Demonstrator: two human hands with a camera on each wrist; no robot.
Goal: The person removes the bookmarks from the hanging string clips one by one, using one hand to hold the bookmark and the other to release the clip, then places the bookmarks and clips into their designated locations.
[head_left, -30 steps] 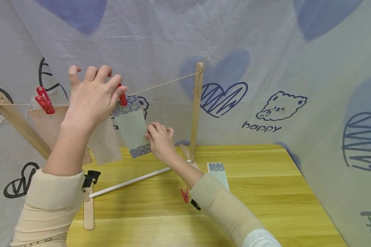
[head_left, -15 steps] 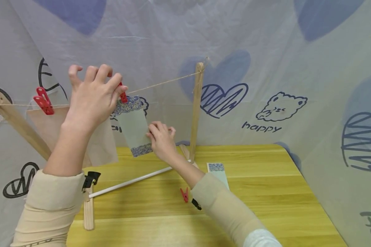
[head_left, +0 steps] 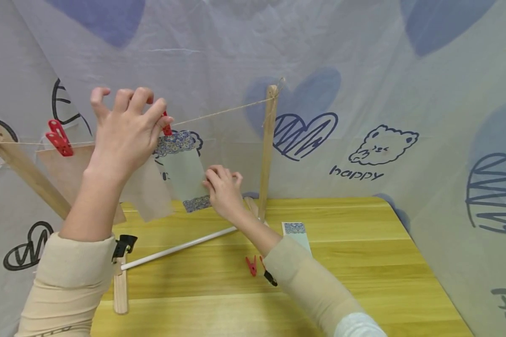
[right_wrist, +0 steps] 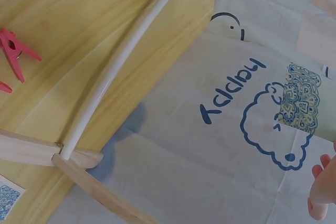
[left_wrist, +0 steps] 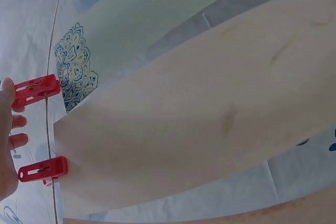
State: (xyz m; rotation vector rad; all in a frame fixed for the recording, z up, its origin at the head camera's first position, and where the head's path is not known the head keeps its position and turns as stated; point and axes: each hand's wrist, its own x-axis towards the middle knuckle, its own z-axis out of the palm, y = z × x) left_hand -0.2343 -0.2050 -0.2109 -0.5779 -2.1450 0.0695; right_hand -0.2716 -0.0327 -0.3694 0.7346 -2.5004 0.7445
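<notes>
My left hand (head_left: 124, 135) pinches a red clothespin (head_left: 167, 127) at the string (head_left: 223, 112). Directly below that clothespin hangs a pale green card (head_left: 185, 171) with blue lacy bands at top and bottom. Fingers of my right hand (head_left: 224, 192) pinch the card's right edge, low down. In the left wrist view, the held clothespin (left_wrist: 37, 92) crosses the string, its nose right at the card's patterned top (left_wrist: 76, 66). Beside it, another red clothespin (left_wrist: 43, 169) clips a beige sheet (left_wrist: 173, 114) to the string. My left hand hides part of the beige sheets in the head view.
Two wooden posts (head_left: 268, 154) carry the string, joined low by a white rod (head_left: 181, 246). At far left a red clothespin (head_left: 60, 138) clips a beige sheet (head_left: 73, 173). On the wooden table (head_left: 362, 281) lie a patterned card (head_left: 296, 238) and a red clothespin (head_left: 251, 266).
The green card and my right hand have shifted slightly right and up. The held clothespin has risen a little with the string. The beige sheet beside my left hand sways.
</notes>
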